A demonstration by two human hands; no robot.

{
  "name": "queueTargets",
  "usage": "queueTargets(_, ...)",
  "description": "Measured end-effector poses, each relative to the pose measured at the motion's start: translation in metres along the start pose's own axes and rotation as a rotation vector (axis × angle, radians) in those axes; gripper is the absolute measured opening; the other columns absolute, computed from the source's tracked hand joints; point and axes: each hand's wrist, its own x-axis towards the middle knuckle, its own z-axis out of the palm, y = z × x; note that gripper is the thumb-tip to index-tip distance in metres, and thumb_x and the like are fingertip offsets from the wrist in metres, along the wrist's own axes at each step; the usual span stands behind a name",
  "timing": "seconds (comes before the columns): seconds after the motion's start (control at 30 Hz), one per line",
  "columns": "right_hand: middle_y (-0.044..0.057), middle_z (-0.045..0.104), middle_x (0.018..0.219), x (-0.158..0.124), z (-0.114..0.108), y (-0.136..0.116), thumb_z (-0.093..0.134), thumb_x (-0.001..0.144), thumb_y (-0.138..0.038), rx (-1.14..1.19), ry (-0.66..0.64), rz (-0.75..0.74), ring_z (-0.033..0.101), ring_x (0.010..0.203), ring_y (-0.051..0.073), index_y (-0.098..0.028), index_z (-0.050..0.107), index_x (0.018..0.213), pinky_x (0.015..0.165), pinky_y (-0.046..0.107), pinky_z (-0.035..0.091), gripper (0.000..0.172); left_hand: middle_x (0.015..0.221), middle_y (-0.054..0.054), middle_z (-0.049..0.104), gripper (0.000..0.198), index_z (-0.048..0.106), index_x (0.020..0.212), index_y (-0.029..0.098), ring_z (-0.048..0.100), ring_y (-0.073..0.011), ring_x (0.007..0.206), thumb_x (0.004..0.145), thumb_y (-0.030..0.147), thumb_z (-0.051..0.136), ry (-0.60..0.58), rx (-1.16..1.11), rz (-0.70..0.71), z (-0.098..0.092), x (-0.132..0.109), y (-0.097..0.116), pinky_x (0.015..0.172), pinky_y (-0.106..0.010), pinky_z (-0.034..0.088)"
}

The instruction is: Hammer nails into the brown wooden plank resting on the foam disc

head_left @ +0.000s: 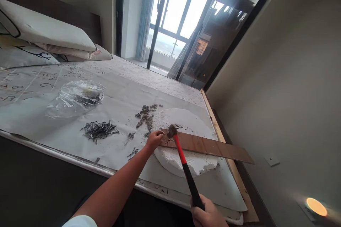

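Note:
My right hand (207,216) grips the black end of a hammer (183,163) with a red and black handle. Its metal head rests at the near end of a long brown wooden strip (210,146). The strip lies across a white foam slab (183,159) on the bed. My left hand (154,139) pinches at the strip's left end, right beside the hammer head, fingers closed; whether it holds a nail is too small to tell. A pile of loose nails (99,129) lies to the left of that hand.
A clear plastic bag (76,97) with more nails lies further left on the paper sheet (119,99) covering the bed. Grey crumbs of debris (146,117) sit behind the strip. Pillows (45,30) are stacked at the headboard. A wall (287,78) stands close on the right.

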Motion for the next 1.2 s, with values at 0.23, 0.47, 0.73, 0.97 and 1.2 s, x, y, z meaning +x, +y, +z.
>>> queueTargets(0.23,-0.011,0.030,0.039,0.022,0.012,0.032,0.043,0.059,-0.029,-0.034,0.034,0.044,0.026,0.036,0.004,-0.020,0.040,0.063,0.039,0.020,0.020,0.010,0.048,0.006,0.040,0.016,0.053,0.070,0.017,0.035,-0.0068,0.039,0.066,0.032,0.051,0.024,-0.202,-0.124,0.001,-0.005,0.007,0.041,-0.021,0.027)
queueTargets(0.47,-0.010,0.027,0.040,0.014,0.000,0.027,0.050,0.063,-0.037,-0.065,-0.008,-0.050,0.026,0.036,0.006,-0.020,0.040,0.064,0.040,0.021,0.021,0.019,0.053,0.006,0.039,0.015,0.050,0.069,0.016,0.032,-0.0041,0.042,0.061,0.029,0.053,0.030,-0.415,-0.127,-0.002,-0.002,0.006,0.041,-0.018,0.025)
queueTargets(0.73,-0.008,0.032,0.043,0.015,0.010,0.027,0.048,0.063,-0.032,-0.087,-0.032,0.000,0.031,0.039,0.006,-0.019,0.044,0.063,0.042,0.020,0.023,0.014,0.050,0.007,0.028,0.017,0.033,0.057,0.019,0.027,-0.0032,0.041,0.060,0.023,0.049,0.104,-0.682,-0.214,-0.006,0.002,0.003,0.038,-0.018,0.023)
queueTargets(0.97,-0.010,0.029,0.040,0.015,0.009,0.019,0.048,0.063,-0.033,-0.057,-0.003,-0.023,0.026,0.036,0.005,-0.021,0.037,0.060,0.038,0.019,0.022,0.016,0.048,0.008,0.028,0.018,0.030,0.057,0.020,0.025,-0.0033,0.038,0.059,0.022,0.048,0.065,-0.773,-0.260,-0.006,0.001,0.003,0.035,-0.018,0.020)
queueTargets(1.2,-0.009,0.030,0.044,0.008,0.011,0.009,0.049,0.066,-0.029,-0.097,0.007,-0.015,0.029,0.039,0.006,-0.020,0.041,0.063,0.040,0.020,0.024,0.013,0.048,0.007,0.028,0.018,0.028,0.056,0.020,0.026,-0.0038,0.039,0.060,0.022,0.045,0.058,-0.796,-0.274,-0.008,0.002,-0.003,0.036,-0.018,0.022)
